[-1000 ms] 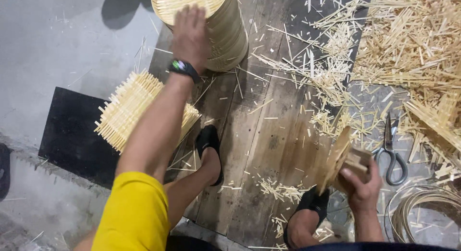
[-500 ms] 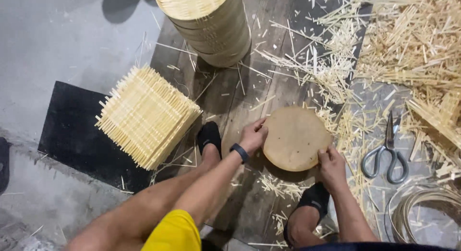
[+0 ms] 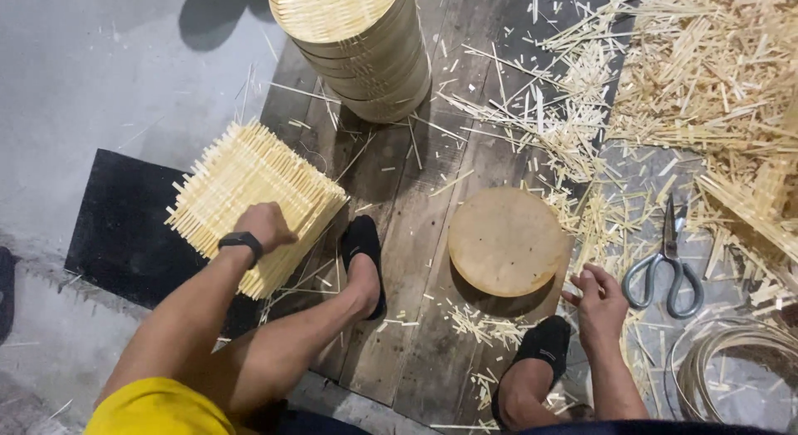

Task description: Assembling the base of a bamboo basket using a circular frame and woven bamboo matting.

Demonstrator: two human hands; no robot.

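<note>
Seen from above, a person sits on a dark wooden floor (image 3: 416, 260). The left hand (image 3: 264, 225) rests, fingers curled, on a stack of woven bamboo mats (image 3: 249, 198), left of a round wooden disc (image 3: 507, 239). The right hand (image 3: 600, 306), loosely open and empty, hovers just beside the disc's right edge. Scissors (image 3: 669, 264) lie farther right.

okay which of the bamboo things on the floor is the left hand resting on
The square stack of woven bamboo mats, partly on the black mat: the left hand lies on its near edge. The round steamer stack and the flat round disc go untouched.
</note>
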